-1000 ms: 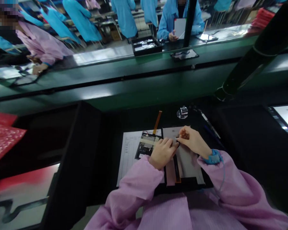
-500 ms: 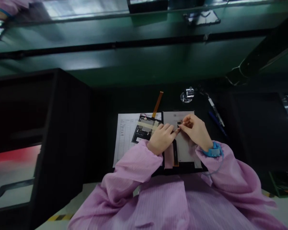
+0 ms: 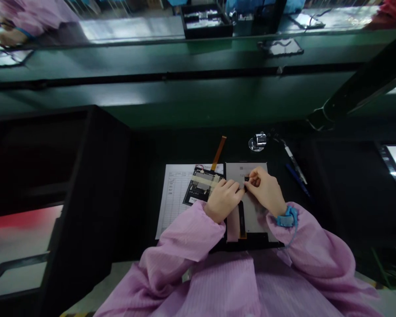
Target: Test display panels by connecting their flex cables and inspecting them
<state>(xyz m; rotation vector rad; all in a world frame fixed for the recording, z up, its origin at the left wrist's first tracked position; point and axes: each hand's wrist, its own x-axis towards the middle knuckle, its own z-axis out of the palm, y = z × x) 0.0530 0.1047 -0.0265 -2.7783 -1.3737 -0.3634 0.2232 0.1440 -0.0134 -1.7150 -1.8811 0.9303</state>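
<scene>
A flat tablet-like panel (image 3: 251, 220) with a grey back lies on the dark bench in front of me. A small circuit board (image 3: 199, 187) with tan tape across it sits at its left, and an orange flex ribbon (image 3: 218, 152) runs up from the board. My left hand (image 3: 222, 200) rests on the panel with its fingers curled and the fingertips pressed down beside a small black part (image 3: 246, 179). My right hand (image 3: 266, 190), with a blue wrist strap, pinches that black part on the panel.
A printed form (image 3: 173, 196) lies under the board. A small metal counter (image 3: 258, 141) and two pens (image 3: 295, 169) sit behind the panel. A black box wall (image 3: 86, 198) stands at left. A green conveyor (image 3: 185, 88) runs across, with a black tray (image 3: 206, 20) and another person's sleeve (image 3: 29, 22) beyond.
The view tilted down and then back up a little. Both hands stayed together on the panel, with the right fingers shifting slightly around the small black part.
</scene>
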